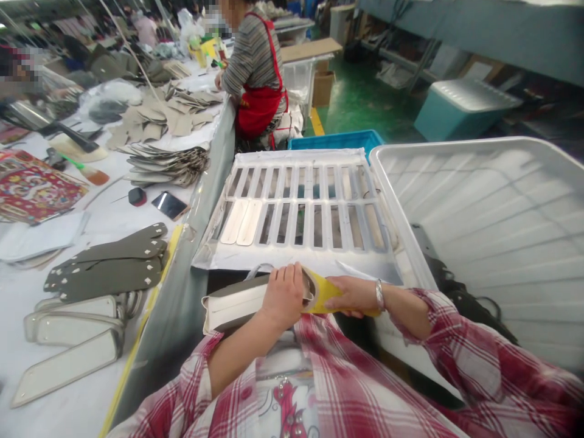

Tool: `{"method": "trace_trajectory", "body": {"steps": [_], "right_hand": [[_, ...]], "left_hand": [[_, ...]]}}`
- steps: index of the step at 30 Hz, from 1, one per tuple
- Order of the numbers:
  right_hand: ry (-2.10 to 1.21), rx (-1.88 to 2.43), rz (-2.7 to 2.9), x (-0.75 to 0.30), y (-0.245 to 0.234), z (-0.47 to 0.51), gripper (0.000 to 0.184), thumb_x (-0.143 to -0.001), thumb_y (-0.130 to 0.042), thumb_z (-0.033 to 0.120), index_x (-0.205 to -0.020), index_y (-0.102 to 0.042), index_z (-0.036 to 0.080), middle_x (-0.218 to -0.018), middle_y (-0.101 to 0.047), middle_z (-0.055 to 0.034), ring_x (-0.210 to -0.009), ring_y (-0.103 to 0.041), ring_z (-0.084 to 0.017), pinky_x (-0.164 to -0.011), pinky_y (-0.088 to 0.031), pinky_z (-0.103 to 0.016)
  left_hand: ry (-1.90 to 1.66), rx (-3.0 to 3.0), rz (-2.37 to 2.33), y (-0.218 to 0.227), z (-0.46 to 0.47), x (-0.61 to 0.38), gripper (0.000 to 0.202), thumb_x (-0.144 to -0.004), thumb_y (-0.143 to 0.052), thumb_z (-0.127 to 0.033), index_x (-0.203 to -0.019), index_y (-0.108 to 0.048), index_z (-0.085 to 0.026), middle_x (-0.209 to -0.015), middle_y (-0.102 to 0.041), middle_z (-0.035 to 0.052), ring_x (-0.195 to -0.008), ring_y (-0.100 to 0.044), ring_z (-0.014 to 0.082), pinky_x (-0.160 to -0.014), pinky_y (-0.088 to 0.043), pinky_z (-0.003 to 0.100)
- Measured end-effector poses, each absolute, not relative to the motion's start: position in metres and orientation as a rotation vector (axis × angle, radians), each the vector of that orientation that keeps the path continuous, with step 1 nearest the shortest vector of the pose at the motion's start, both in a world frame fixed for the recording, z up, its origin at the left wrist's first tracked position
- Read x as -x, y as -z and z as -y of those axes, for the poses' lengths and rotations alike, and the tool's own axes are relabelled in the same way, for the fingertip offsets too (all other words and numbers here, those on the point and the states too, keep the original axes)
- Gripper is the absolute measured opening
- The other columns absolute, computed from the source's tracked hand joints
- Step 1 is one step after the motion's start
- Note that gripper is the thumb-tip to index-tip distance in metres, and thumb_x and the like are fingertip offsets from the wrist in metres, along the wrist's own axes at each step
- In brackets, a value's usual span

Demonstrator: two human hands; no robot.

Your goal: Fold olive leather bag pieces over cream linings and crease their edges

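My left hand [283,295] is closed over the top of a stack of long flat grey-and-cream leather pieces [232,304], held at my waist. My right hand [353,296] grips the right end of the same stack, where a yellow piece [323,294] shows between my two hands. Both sleeves are red and white plaid. A silver bracelet [378,295] sits on my right wrist.
A white slotted rack [301,210] lies just beyond my hands, a big white plastic tub [493,231] to its right. The worktable [91,365] on the left carries grey strips [109,264], cream pieces [68,340], a phone [170,205]. A person in a red apron [258,79] works farther along.
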State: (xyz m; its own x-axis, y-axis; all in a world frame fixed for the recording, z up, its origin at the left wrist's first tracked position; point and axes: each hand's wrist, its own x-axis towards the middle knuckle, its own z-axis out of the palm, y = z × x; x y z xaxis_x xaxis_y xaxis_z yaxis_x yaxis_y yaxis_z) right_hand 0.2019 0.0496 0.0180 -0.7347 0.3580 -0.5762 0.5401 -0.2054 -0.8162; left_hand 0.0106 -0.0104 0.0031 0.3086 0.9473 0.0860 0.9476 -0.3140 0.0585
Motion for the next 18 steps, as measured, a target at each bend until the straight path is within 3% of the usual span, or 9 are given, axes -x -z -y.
{"method": "trace_trajectory", "body": {"steps": [7,15,18], "right_hand": [[2.043,-1.082,-1.828,-0.203,-0.01,-0.059,0.031,-0.074,-0.059,0.038,-0.092,-0.045,0.018,-0.049,-0.051,0.0071,-0.032,-0.042,-0.006,-0.029,-0.031,-0.014],[2.138,-1.232,-1.866,-0.201,0.001,-0.056,0.032,-0.071,-0.061,0.038,-0.095,-0.053,0.017,-0.043,-0.049,0.0075,-0.027,-0.035,-0.005,-0.025,-0.024,-0.013],[2.073,-1.158,-1.87,-0.198,0.0,-0.059,0.03,-0.073,-0.061,0.037,-0.093,-0.05,0.019,-0.044,-0.05,0.0076,-0.028,-0.038,-0.006,-0.027,-0.027,-0.014]], "left_hand": [[0.185,2.586,1.849,-0.003,0.007,-0.008,0.087,-0.07,-0.056,-0.027,-0.141,-0.012,-0.004,-0.115,-0.047,0.0178,-0.1,-0.044,0.028,-0.094,-0.029,0.043],[0.103,2.651,1.789,-0.002,0.006,-0.003,0.081,-0.076,-0.052,-0.028,-0.143,-0.009,-0.011,-0.119,-0.044,0.0187,-0.104,-0.043,0.0295,-0.094,-0.028,0.045],[0.065,2.655,1.776,-0.002,0.005,-0.002,0.077,-0.079,-0.05,-0.03,-0.143,-0.009,-0.013,-0.119,-0.044,0.0189,-0.105,-0.043,0.0298,-0.093,-0.028,0.045]]}}
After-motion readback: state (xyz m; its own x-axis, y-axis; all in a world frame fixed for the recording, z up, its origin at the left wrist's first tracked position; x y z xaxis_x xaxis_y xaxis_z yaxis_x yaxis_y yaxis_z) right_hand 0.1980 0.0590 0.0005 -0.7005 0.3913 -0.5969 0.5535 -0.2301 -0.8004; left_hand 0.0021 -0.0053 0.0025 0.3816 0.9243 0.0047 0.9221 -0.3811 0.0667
